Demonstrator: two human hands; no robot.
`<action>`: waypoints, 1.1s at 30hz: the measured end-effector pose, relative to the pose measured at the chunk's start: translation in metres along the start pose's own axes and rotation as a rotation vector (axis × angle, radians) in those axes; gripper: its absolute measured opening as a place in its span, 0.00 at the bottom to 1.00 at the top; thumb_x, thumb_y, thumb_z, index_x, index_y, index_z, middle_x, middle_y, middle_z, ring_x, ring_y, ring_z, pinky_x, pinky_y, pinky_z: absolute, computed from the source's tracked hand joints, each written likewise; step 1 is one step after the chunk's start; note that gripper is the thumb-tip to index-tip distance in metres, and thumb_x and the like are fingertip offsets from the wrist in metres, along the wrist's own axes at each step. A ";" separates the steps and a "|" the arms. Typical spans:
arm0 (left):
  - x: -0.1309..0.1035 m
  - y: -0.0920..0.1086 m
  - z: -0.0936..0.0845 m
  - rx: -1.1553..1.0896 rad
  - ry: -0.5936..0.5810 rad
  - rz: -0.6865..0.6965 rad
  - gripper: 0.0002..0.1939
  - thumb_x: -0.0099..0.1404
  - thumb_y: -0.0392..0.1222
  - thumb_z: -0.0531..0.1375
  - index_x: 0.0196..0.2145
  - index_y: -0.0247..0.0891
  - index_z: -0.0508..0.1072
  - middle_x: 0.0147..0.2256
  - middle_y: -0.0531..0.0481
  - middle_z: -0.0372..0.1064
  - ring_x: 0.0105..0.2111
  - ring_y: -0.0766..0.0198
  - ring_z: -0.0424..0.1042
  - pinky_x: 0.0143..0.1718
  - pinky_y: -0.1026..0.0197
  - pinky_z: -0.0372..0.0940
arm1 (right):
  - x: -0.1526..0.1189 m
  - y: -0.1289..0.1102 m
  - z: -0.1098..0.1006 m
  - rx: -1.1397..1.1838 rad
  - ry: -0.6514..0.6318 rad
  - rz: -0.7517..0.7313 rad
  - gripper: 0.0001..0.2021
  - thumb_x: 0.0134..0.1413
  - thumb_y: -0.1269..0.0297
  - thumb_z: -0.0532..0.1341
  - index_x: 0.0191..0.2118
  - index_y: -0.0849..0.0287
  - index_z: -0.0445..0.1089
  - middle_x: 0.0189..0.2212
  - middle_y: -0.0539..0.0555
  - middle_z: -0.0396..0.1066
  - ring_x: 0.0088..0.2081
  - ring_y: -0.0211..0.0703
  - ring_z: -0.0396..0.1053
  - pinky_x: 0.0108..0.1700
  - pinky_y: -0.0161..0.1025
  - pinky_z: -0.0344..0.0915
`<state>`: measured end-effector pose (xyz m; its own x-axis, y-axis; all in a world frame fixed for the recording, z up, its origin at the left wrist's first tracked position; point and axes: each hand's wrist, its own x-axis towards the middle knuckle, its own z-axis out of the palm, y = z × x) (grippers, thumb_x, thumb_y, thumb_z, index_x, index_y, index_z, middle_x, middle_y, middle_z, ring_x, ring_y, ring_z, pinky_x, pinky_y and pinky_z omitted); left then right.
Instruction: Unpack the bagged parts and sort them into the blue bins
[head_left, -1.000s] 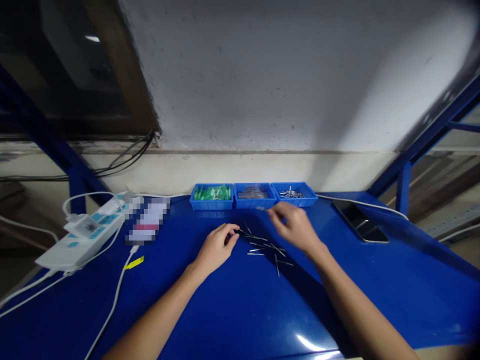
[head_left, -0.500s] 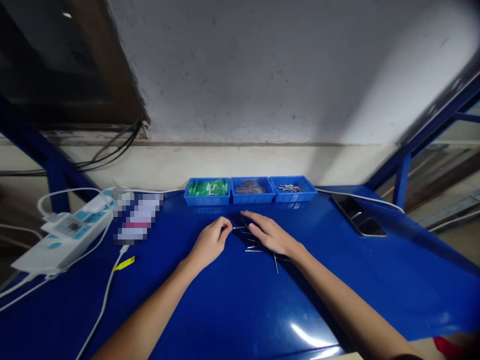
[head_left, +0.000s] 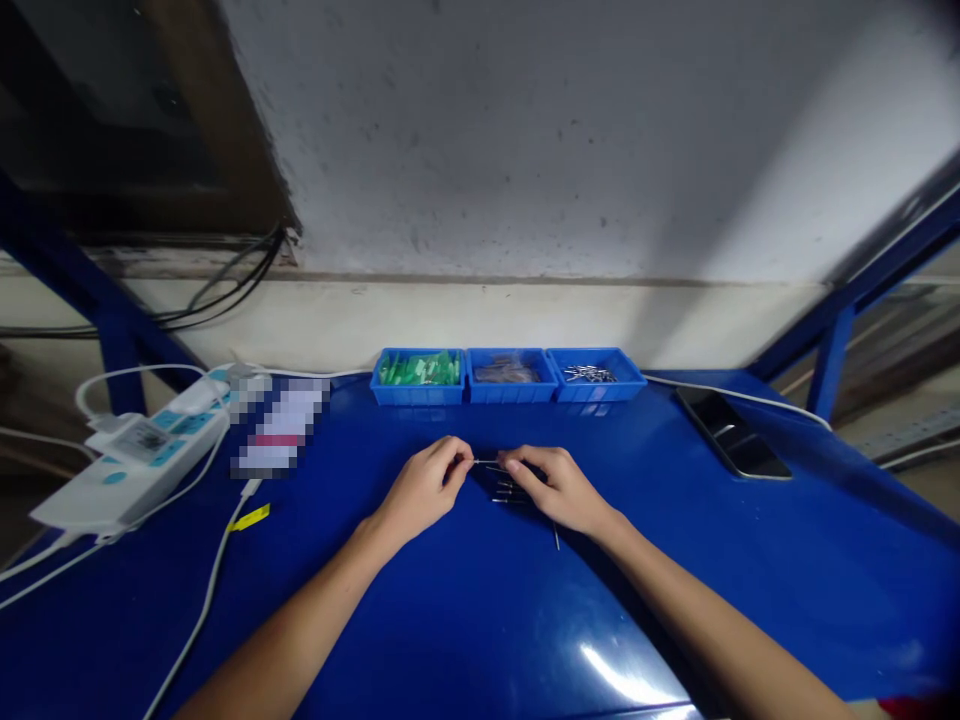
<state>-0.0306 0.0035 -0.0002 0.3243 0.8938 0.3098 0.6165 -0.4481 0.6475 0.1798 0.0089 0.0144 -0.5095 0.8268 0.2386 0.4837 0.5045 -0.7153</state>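
Between my two hands a thin silver metal pin [head_left: 486, 462] runs level, just above the blue tabletop. My left hand [head_left: 429, 483] is closed, pinching the pin's left end between thumb and forefinger. At the other end, my right hand [head_left: 559, 488] has its thumb and fingertips closed on the pin. Several loose metal pins [head_left: 508, 499] lie on the table under and beside my right hand, partly hidden by it. One more pin [head_left: 556, 537] sticks out below the palm.
Along the wall stand three blue bins: one with green packets [head_left: 418, 369], one with greyish pieces [head_left: 507, 371], one with small metal pieces [head_left: 589, 373]. A phone [head_left: 731, 432] lies right. A power strip [head_left: 135, 465], a blurred-out item [head_left: 281, 425] and a white cable [head_left: 214, 580] are left.
My right hand's fingers, spread out over the loose pins before, have closed on the right end of the pin. My left hand keeps its pinch. The view has shifted slightly.
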 end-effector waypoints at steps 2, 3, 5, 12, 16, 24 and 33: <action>-0.001 0.004 0.003 -0.034 0.036 0.006 0.05 0.66 0.37 0.50 0.34 0.40 0.65 0.31 0.53 0.68 0.29 0.66 0.68 0.33 0.63 0.62 | 0.001 0.002 0.000 -0.031 0.079 0.013 0.14 0.62 0.57 0.50 0.37 0.58 0.69 0.33 0.53 0.74 0.34 0.41 0.71 0.39 0.37 0.64; -0.002 0.006 0.004 -0.048 0.051 0.012 0.05 0.66 0.38 0.51 0.34 0.40 0.65 0.31 0.52 0.68 0.30 0.66 0.68 0.34 0.63 0.63 | 0.001 0.003 0.000 -0.054 0.112 0.016 0.14 0.62 0.56 0.51 0.37 0.58 0.68 0.34 0.54 0.74 0.35 0.42 0.71 0.40 0.38 0.64; -0.003 0.008 0.007 -0.077 0.084 0.024 0.04 0.66 0.39 0.51 0.36 0.40 0.65 0.33 0.51 0.69 0.31 0.66 0.69 0.35 0.63 0.64 | 0.001 0.007 -0.004 -0.087 0.135 0.014 0.13 0.61 0.56 0.51 0.41 0.58 0.67 0.38 0.56 0.73 0.39 0.45 0.70 0.44 0.42 0.64; -0.003 0.002 0.012 -0.152 0.262 -0.060 0.08 0.66 0.39 0.52 0.43 0.39 0.65 0.35 0.49 0.70 0.35 0.64 0.71 0.37 0.63 0.64 | 0.003 0.011 0.000 0.176 0.037 0.098 0.22 0.64 0.51 0.44 0.41 0.58 0.71 0.43 0.56 0.73 0.47 0.47 0.69 0.52 0.46 0.61; -0.001 0.002 0.011 -0.192 0.322 -0.077 0.09 0.67 0.39 0.51 0.44 0.37 0.64 0.32 0.50 0.69 0.33 0.65 0.71 0.36 0.63 0.64 | 0.001 -0.004 0.017 0.288 0.041 0.106 0.25 0.64 0.50 0.43 0.36 0.58 0.73 0.37 0.54 0.75 0.40 0.43 0.72 0.48 0.41 0.63; -0.007 0.010 0.004 -0.202 0.247 -0.081 0.10 0.66 0.40 0.52 0.44 0.38 0.65 0.32 0.51 0.69 0.32 0.64 0.71 0.35 0.63 0.64 | -0.002 -0.011 0.017 0.307 0.145 0.097 0.21 0.62 0.52 0.48 0.30 0.59 0.70 0.31 0.53 0.74 0.36 0.42 0.72 0.43 0.38 0.64; -0.007 0.009 0.008 -0.161 0.224 -0.063 0.09 0.65 0.40 0.53 0.43 0.39 0.66 0.33 0.50 0.70 0.32 0.64 0.71 0.33 0.63 0.64 | 0.000 -0.001 -0.007 -0.017 0.063 0.062 0.18 0.57 0.52 0.55 0.48 0.59 0.65 0.44 0.58 0.70 0.46 0.47 0.68 0.48 0.45 0.64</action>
<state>-0.0216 -0.0065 -0.0024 0.1111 0.9097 0.4001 0.5029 -0.3987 0.7669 0.1841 0.0098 0.0199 -0.4330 0.8702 0.2352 0.5254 0.4556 -0.7186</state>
